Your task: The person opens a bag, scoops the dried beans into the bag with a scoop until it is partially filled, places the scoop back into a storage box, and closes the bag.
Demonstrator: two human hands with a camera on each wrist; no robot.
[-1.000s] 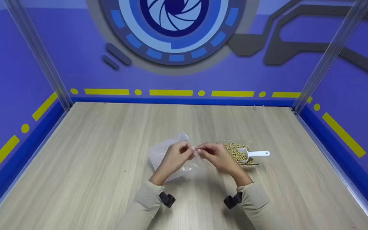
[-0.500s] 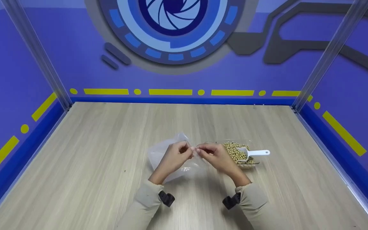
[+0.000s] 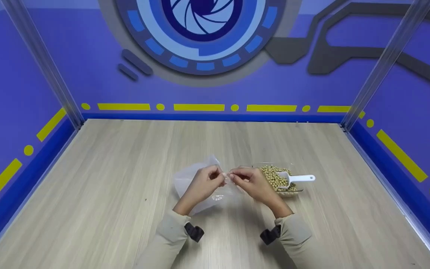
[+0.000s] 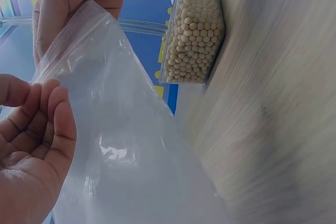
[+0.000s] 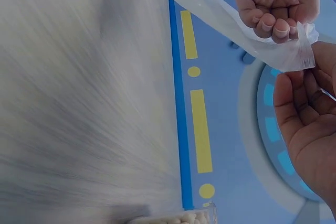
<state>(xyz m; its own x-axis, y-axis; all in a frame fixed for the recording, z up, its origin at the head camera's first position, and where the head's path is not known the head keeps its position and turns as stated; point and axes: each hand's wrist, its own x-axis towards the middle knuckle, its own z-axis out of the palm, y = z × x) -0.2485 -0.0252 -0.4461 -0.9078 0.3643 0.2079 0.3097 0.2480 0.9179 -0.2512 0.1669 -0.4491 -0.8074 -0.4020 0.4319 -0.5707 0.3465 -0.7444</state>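
Observation:
A clear plastic zip bag (image 3: pixel 190 180) hangs from both hands over the middle of the table. My left hand (image 3: pixel 204 185) pinches its top edge between thumb and fingers. Close beside it, the right hand (image 3: pixel 255 184) pinches the same edge with the fingertips nearly meeting the left ones. In the left wrist view the bag (image 4: pixel 131 145) spreads below the fingers, with no contents visible in it. From the right wrist view, the bag's corner (image 5: pixel 299 59) sits at the right hand's thumb and fingers (image 5: pixel 310 129).
Just right of the right hand stands a clear box (image 3: pixel 296 192) of round, pale beans (image 3: pixel 273 175). A white scoop (image 3: pixel 301 179) lies in the beans, its handle sticking out to the right. Blue printed walls (image 3: pixel 207 95) border the wooden table (image 3: pixel 106 194) on three sides.
Both hands stay almost in place at the bag's top edge, with only tiny finger shifts. The box and scoop have not moved.

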